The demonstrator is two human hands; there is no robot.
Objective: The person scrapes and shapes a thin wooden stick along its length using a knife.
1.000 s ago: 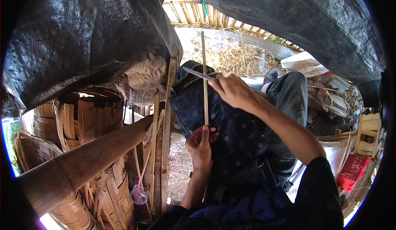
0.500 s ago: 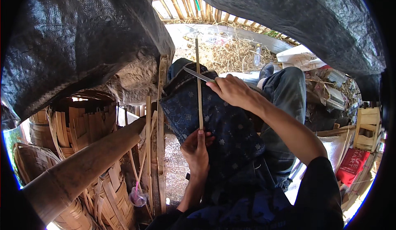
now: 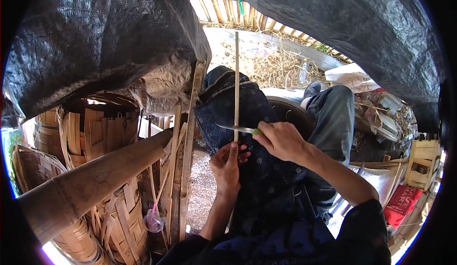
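Observation:
My left hand (image 3: 225, 164) pinches the lower end of a thin bamboo strip (image 3: 237, 82), thumb on top. The strip stands out away from me over the dark blue patterned cloth (image 3: 214, 117) on my lap. In my right hand (image 3: 282, 140) is a knife (image 3: 242, 129), its green handle end showing at my fingers. The blade lies across the strip a little beyond my left fingertips and points left. Whether the edge bites into the strip is too small to tell.
A thick bamboo pole (image 3: 95, 184) slants in at the left, beside woven bamboo baskets (image 3: 85, 132). Upright slats (image 3: 188, 170) stand left of my lap. Dark tarpaulin (image 3: 114, 36) hangs overhead. Shavings (image 3: 276, 60) and a plastic bottle (image 3: 303, 72) lie ahead; a red bag (image 3: 402, 203) is at right.
My right hand has drawn the knife along the strip toward me, from well up the strip to close by my left hand. The left hand keeps its hold on the strip's lower end.

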